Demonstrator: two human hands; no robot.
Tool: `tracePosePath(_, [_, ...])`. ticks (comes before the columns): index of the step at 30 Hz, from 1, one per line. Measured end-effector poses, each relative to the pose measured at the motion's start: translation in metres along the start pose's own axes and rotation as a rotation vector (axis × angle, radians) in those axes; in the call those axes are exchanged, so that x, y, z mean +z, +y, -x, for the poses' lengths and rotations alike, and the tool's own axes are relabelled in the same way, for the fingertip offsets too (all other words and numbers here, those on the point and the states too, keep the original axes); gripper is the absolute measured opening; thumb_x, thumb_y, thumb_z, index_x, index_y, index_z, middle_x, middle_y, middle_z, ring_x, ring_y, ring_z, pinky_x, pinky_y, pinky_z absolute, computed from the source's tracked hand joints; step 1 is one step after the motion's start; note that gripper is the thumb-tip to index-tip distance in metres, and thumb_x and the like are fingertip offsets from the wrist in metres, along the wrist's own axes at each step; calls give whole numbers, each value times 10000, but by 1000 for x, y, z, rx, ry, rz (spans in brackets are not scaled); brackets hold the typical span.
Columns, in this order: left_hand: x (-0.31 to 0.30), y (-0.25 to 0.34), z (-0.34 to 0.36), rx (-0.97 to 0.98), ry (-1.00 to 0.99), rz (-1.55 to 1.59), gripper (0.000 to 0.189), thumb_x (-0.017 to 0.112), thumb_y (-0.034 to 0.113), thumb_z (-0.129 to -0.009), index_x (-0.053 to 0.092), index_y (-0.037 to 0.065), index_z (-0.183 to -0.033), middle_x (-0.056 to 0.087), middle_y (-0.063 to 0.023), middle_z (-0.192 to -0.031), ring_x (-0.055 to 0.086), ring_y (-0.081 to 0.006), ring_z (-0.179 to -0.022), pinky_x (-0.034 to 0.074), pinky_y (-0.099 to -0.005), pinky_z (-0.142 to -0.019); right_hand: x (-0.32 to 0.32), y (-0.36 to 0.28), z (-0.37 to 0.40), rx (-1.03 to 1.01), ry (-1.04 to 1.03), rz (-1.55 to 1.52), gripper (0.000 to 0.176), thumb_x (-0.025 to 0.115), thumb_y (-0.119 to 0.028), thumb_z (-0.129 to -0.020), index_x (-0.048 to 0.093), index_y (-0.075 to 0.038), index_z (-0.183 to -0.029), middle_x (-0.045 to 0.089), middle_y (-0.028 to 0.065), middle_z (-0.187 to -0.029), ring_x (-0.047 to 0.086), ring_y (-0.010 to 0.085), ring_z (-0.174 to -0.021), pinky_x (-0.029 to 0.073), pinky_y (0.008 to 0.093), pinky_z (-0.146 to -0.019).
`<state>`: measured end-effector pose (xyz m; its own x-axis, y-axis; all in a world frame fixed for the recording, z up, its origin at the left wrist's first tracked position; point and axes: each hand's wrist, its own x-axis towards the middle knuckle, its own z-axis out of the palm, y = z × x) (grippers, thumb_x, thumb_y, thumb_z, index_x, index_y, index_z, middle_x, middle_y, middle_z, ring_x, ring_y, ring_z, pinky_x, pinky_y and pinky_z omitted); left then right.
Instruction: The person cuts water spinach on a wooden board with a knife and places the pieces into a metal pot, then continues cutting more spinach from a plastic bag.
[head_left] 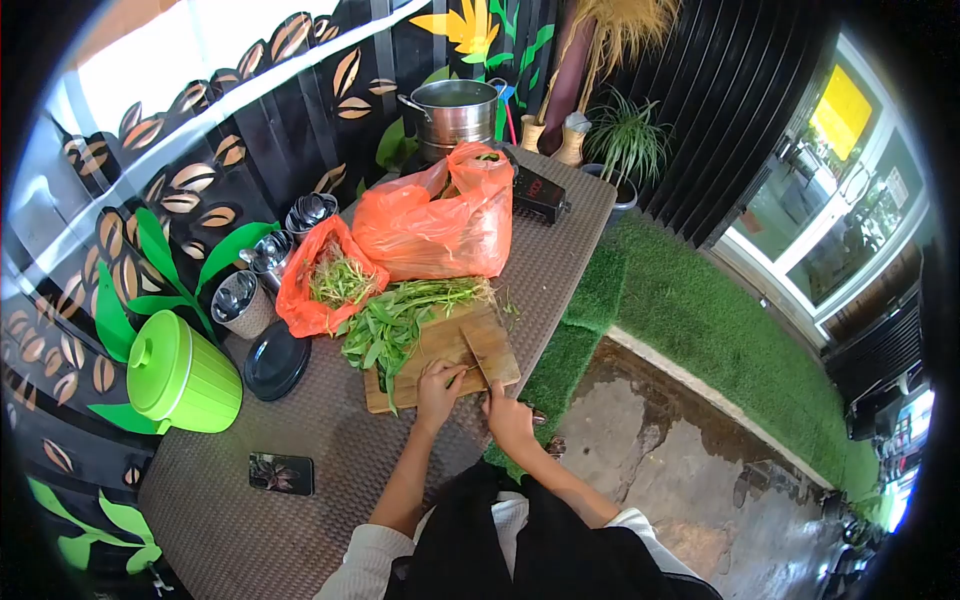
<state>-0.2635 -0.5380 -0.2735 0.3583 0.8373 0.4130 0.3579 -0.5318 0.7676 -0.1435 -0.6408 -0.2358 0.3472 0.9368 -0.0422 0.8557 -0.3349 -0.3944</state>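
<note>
My right hand (509, 416) is closed around the handle of a knife (474, 347), its blade angled away from me over the wooden cutting board (427, 345). To the left of the blade, my left hand (437, 393) has its fingers bent together on the board around a small bit of green stem. A bunch of leafy greens (387, 327) lies across the board's far left side, its stems pointing right. Just behind it sits an orange plastic bag (296, 290) with cut stems (342, 281) in it.
A larger orange bag (435, 225) stands behind the greens. Farther back are a steel pot (455, 125) and a black cooker (538, 196). On the left are black plates (277, 358), cups of cutlery (243, 305), a green lidded bucket (190, 375) and a phone (281, 473).
</note>
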Motion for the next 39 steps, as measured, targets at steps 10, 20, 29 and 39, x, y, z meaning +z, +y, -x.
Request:
tracePosePath(10, [-1,2,-2,40,12,-16,136,658,62,-791,712,34,-913,608,-85,-820,587,-247,-812,455,-338,-730,-11,-11,0,32,-119,-50,297,457,-255,-922,400,16,-1029,630,263,-740,637,428,-676,513,514,-583])
tracePosePath(20, [-1,1,-1,19,0,-17,125,659,74,-794,711,34,-900,609,-87,-821,581,-257,-822,453,-346,-746,-20,-22,0,115,-256,-98,326,434,-262,-927,356,18,-1074,621,301,-828,622,466,-781,500,531,-684])
tracePosePath(29, [-3,5,-2,32,-3,-21,130,663,69,-786,706,28,-902,618,-88,-836,582,-264,-835,454,-349,-758,-14,-22,-8,84,-227,-73,318,406,-273,-943,384,31,-1035,624,293,-844,628,457,-798,505,527,-695])
tracePosePath(39, [-3,3,-2,26,-10,-20,147,655,59,-789,708,24,-921,618,-102,-853,589,-270,-845,463,-351,-759,0,-23,-11,52,-156,-33,316,455,-270,-927,377,3,-1067,639,268,-861,647,430,-774,536,490,-653])
